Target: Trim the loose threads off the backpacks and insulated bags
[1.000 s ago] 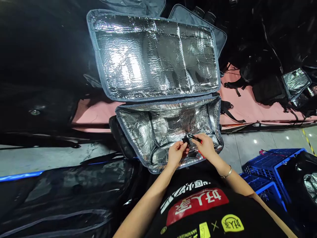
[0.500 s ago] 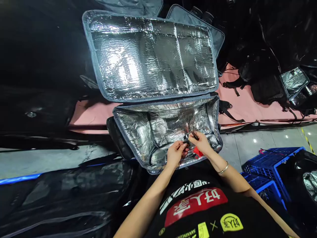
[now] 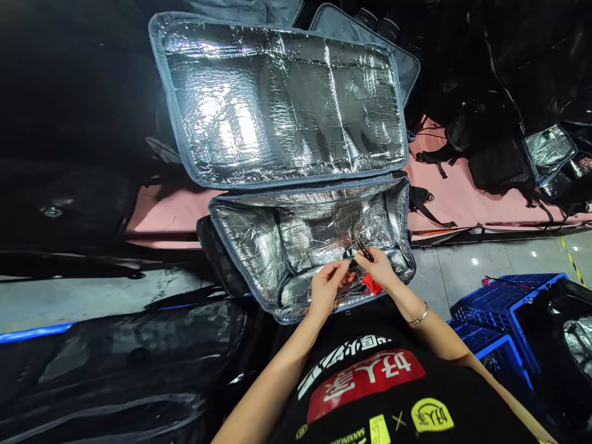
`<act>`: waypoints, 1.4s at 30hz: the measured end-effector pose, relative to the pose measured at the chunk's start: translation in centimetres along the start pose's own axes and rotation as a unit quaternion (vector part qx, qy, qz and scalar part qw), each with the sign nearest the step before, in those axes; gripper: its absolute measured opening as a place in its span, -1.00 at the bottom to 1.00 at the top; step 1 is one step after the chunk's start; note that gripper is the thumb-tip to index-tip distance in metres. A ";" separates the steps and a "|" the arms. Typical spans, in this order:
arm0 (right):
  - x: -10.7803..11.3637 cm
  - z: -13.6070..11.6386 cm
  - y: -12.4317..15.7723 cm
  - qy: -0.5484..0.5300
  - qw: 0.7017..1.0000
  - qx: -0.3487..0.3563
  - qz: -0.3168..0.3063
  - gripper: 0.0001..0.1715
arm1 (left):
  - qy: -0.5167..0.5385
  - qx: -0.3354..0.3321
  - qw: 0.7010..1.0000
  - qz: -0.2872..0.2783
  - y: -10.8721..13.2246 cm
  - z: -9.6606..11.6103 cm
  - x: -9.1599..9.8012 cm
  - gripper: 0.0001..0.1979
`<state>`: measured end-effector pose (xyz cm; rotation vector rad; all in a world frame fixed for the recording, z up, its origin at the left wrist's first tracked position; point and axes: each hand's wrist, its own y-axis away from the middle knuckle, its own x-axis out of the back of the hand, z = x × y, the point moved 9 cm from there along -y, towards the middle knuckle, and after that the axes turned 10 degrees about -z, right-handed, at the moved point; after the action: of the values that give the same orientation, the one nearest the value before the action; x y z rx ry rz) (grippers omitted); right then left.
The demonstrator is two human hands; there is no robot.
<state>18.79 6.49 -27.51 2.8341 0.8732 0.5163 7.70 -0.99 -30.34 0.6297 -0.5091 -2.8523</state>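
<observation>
An insulated bag with crinkled silver foil lining stands open in front of me. Its foil-lined lid with grey-blue edging is folded back behind it. Over the front of the bag's opening, my left hand pinches a small dark strip close to the right fingertips. My right hand is closed around small dark thread snips, their thin tips pointing away. Bright red material shows just under the right hand. The exact contact between snips and strip is too small to tell.
The bag rests against a pink-covered table, where black bags and straps lie to the right. Blue plastic crates stand on the floor at right. Black bags are piled at lower left.
Both hands stay close together over the bag's front. The left fingers have risen slightly, and the right hand with the snips has shifted a little right. The view has moved slightly.
</observation>
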 end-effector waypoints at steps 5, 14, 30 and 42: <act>-0.2 -1.1 0.4 0.068 0.998 0.006 0.001 -0.82 | -0.031 -0.015 0.999 0.013 -0.3 -0.2 0.2 -0.69; 0.6 -1.6 1.5 0.123 0.992 -0.003 0.015 -0.83 | -0.048 0.003 0.999 0.009 -0.1 -0.2 0.1 -0.72; 2.2 -2.8 5.1 0.332 0.942 -0.007 -0.039 -0.86 | 0.012 0.032 0.999 0.011 0.3 -0.7 0.1 -0.60; 2.2 -3.6 5.1 0.327 0.945 0.009 -0.017 -0.87 | 0.023 0.043 0.999 0.016 0.3 -1.0 0.2 -0.55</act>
<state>21.83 3.65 -22.40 2.6647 1.0064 1.4988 7.99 -1.58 -31.15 0.6943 -0.6299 -2.7921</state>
